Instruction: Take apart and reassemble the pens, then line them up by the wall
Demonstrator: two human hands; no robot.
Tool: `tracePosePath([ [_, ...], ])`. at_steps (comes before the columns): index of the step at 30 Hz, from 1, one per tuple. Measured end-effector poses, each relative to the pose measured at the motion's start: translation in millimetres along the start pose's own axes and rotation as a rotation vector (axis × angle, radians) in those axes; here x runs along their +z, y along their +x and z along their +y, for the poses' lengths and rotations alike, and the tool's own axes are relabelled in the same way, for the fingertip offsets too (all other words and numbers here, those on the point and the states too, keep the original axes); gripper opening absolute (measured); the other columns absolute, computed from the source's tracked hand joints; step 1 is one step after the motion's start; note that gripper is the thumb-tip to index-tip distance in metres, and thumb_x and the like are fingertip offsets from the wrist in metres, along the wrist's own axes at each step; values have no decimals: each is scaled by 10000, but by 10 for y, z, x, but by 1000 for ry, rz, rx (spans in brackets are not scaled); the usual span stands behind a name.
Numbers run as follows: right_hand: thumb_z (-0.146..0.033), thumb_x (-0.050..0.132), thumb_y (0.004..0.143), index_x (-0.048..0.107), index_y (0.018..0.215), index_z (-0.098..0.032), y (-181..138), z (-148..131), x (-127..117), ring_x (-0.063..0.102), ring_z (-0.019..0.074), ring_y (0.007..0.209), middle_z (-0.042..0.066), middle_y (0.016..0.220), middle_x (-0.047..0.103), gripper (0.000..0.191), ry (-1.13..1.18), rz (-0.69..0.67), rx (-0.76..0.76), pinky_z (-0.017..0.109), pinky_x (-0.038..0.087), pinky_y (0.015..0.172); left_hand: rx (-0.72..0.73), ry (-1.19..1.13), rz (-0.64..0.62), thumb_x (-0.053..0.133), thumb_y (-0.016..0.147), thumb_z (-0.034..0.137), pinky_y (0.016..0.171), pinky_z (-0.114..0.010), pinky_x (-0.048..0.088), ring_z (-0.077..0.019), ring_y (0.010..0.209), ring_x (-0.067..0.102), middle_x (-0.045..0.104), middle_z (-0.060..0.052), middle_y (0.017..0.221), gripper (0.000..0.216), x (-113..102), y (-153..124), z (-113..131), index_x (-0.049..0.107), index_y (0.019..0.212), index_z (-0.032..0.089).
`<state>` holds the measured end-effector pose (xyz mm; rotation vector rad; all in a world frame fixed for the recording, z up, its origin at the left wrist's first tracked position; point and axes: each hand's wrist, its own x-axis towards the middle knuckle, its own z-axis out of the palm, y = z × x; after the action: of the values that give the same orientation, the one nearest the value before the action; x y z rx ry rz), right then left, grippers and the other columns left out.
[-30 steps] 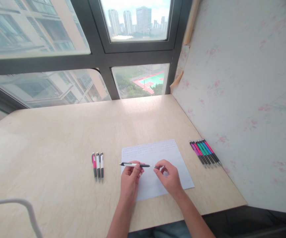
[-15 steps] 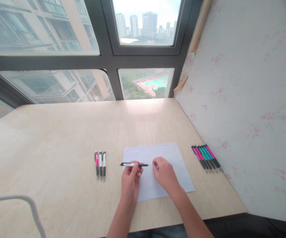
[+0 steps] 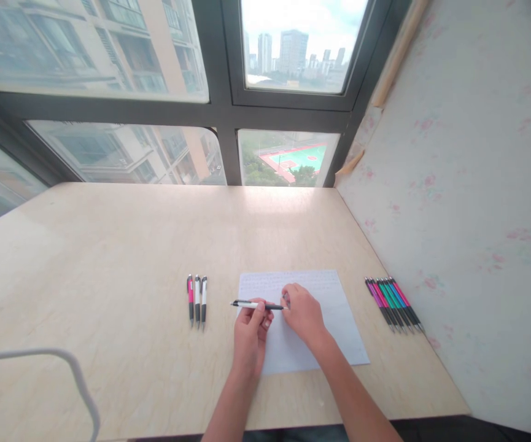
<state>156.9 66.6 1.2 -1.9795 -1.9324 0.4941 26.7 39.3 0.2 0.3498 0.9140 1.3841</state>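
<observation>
My left hand (image 3: 252, 331) is closed around a white click pen (image 3: 247, 304) with a black grip, held level above the paper. The pen's front end points right, and a thin pale refill tip (image 3: 286, 308) sticks out of the grip. At that end my right hand (image 3: 302, 312) is pinched, its fingertips right beside the tip. A small greyish bit shows between those fingers, too small to name. Beneath both hands lies a white sheet of paper (image 3: 339, 331) with rows of handwriting along its top.
Left of the paper lie one pink pen (image 3: 190, 298) and two white pens (image 3: 204, 301) side by side. A row of several coloured pens (image 3: 391, 304) rests near the papered wall (image 3: 477, 245). A grey cable (image 3: 74, 368) curves over the table's (image 3: 122, 245) left front.
The view has shifted a little, so everything sits further right. My right hand has come closer to the pen's front end, narrowing the gap. My left hand keeps hold of the pen.
</observation>
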Motion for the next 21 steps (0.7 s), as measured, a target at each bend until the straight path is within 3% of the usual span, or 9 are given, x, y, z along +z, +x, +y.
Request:
tracePosePath([
  [5, -215, 528, 842, 610, 1105, -196, -89, 101, -97, 591, 163, 747, 29, 872, 663, 275, 288, 81, -32, 263, 427, 695, -7, 14, -7, 788, 700, 283, 609, -224, 448, -101, 636, 567, 656, -28, 785, 240, 1, -22, 20, 658, 859, 158],
  [7, -277, 464, 902, 632, 1057, -189, -170, 105, -173, 581, 150, 679, 29, 830, 666, 245, 491, 103, -35, 261, 445, 660, -9, 45, -43, 772, 718, 294, 623, -233, 445, -109, 649, 570, 671, -40, 806, 222, 5, -35, 16, 661, 856, 160],
  [10, -348, 405, 949, 657, 969, -189, -321, 73, -276, 599, 151, 686, 35, 802, 674, 298, 710, 22, -81, 249, 456, 612, -8, 158, -94, 770, 715, 323, 671, -261, 451, -137, 689, 582, 681, -51, 798, 225, 6, -51, -12, 681, 838, 158],
  [16, -260, 541, 865, 676, 917, -215, -549, 162, -331, 625, 170, 769, 42, 872, 695, 152, 576, -6, -131, 251, 464, 594, 19, 388, -129, 790, 684, 323, 714, -281, 440, -166, 726, 585, 674, -50, 759, 237, -33, -57, -54, 713, 822, 147],
  [21, -235, 548, 846, 659, 860, -212, -643, 419, -325, 607, 190, 796, 53, 855, 668, 115, 449, 58, -122, 269, 473, 593, 9, 220, -33, 787, 691, 308, 682, -251, 445, -117, 669, 548, 658, -35, 798, 233, -16, -62, 0, 700, 843, 154],
])
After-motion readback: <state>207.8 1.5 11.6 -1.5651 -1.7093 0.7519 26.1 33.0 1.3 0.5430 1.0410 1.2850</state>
